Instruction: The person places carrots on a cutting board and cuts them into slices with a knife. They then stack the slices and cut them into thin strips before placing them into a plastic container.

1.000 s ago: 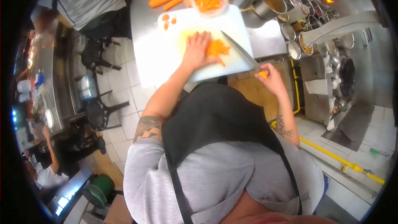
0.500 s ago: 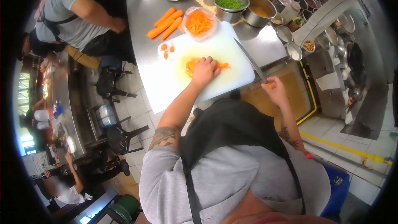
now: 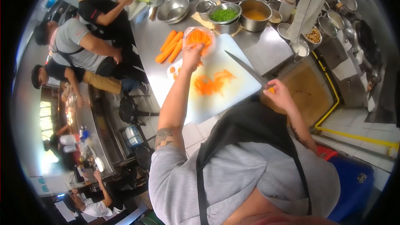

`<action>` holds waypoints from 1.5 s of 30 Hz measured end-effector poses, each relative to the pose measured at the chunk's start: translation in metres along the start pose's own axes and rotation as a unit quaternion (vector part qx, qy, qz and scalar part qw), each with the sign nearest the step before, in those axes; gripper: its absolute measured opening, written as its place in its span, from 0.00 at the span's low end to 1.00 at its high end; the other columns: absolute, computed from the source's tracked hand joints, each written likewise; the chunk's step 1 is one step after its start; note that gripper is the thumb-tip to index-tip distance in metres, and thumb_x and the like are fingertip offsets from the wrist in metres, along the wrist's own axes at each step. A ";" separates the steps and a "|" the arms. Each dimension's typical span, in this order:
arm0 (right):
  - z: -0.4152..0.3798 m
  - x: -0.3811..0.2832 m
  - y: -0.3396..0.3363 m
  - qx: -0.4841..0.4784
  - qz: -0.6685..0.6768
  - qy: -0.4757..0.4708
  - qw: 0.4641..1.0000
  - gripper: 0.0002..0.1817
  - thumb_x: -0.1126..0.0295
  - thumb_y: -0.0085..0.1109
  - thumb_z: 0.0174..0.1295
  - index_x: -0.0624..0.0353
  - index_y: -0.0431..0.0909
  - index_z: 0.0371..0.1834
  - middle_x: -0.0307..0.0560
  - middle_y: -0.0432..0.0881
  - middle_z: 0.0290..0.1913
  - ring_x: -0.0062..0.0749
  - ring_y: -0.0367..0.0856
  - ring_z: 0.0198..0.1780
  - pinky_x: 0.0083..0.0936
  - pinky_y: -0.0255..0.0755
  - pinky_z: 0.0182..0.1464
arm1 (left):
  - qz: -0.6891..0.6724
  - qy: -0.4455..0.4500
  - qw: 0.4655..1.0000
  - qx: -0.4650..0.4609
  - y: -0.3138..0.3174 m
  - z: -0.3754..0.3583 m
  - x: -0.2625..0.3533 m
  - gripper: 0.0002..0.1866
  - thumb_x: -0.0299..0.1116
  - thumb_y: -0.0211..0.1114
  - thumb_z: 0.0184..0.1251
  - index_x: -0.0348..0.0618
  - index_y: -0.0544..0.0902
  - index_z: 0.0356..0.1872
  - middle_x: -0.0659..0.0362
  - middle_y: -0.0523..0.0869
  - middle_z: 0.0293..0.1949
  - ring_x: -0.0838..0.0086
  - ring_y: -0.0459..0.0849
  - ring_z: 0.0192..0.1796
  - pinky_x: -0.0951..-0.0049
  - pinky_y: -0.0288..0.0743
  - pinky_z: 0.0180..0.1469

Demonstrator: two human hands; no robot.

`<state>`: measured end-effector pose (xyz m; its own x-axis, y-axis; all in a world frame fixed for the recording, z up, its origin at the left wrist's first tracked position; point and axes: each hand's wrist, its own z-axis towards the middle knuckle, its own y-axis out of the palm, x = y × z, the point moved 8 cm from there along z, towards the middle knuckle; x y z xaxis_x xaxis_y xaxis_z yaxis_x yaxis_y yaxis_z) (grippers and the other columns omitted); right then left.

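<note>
My left hand [image 3: 193, 57] is at the near rim of a clear plastic bowl [image 3: 213, 41] of carrot strips, its fingers curled around some strips. Orange bits show just below it. In my right hand [image 3: 278, 94] is a kitchen knife [image 3: 245, 66], its long blade slanting over the right side of the white cutting board [image 3: 239, 54]. A loose pile of cut carrot strips [image 3: 210, 84] lies on the board's middle. Small carrot ends [image 3: 172, 71] sit at its left edge. Several whole peeled carrots [image 3: 171, 48] rest on the steel table beyond.
Behind the board stand a bowl of chopped greens [image 3: 223, 15], a pot of orange-brown liquid [image 3: 259, 24] and steel bowls [image 3: 172, 10]. Another knife [image 3: 158, 4] lies at the back left. Co-workers [image 3: 83, 37] stand along the left. Ingredient containers [image 3: 313, 36] are at the right.
My left hand has left the carrot pile and moved up and away to the plastic bowl, uncovering the strips on the board. My right hand still holds the knife. The view has shifted.
</note>
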<state>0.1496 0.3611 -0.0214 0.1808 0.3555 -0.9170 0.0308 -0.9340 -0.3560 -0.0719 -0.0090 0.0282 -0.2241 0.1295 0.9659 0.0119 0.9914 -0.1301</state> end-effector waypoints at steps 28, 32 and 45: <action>0.020 -0.013 0.018 -0.106 -0.071 0.052 0.991 0.20 0.56 0.69 0.71 0.60 0.82 0.56 0.51 0.88 0.36 0.38 0.86 0.39 0.35 0.80 0.47 | 0.487 0.319 0.813 0.029 0.006 0.041 0.042 0.19 0.39 0.71 0.69 0.37 0.90 0.55 0.43 0.90 0.57 0.48 0.89 0.58 0.54 0.81 0.63; 0.034 -0.021 0.027 -0.073 -0.139 0.009 0.988 0.19 0.56 0.63 0.75 0.60 0.83 0.58 0.59 0.89 0.39 0.50 0.89 0.43 0.41 0.81 0.49 | 0.356 0.354 0.856 0.120 -0.035 -0.042 -0.003 0.23 0.41 0.74 0.69 0.37 0.85 0.60 0.41 0.88 0.57 0.45 0.84 0.63 0.52 0.77 0.68; 0.027 -0.055 0.132 -0.166 -0.180 -0.143 0.959 0.16 0.59 0.55 0.78 0.61 0.82 0.50 0.68 0.86 0.42 0.72 0.83 0.48 0.55 0.79 0.51 | 0.459 0.225 0.859 0.013 0.040 -0.157 -0.099 0.78 0.67 0.86 0.42 0.27 0.49 0.85 0.33 0.55 0.84 0.35 0.52 0.86 0.38 0.52 0.84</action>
<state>0.1170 0.2190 -0.0227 -0.1751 0.6083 -0.7742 0.3614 -0.6917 -0.6252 0.1039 0.0206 -0.0371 0.2682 0.8567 0.4406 -0.0406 0.4670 -0.8833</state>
